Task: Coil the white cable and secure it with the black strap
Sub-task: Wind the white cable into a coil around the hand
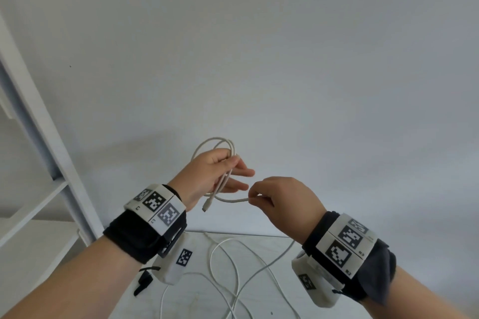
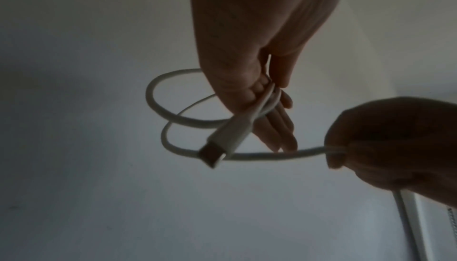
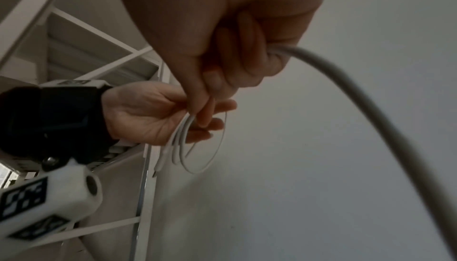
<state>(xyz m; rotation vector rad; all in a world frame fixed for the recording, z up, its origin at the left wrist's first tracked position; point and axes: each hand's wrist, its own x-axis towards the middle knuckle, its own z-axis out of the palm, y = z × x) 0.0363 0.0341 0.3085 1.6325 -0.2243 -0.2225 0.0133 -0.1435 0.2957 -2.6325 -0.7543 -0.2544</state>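
Observation:
My left hand is raised in front of the wall. It pinches two or three loops of the white cable between thumb and fingers, and the other fingers point right. The cable's connector hangs below the palm and shows close up in the left wrist view. Just to the right, my right hand pinches the running cable between thumb and forefinger. From that fist the cable drops to the table, where the slack lies in loose curves. A small black piece shows under my left wrist; whether it is the strap is unclear.
A white shelf frame stands at the left, close to my left forearm. A plain white wall fills the background. The white table lies below both wrists, its far edge against the wall.

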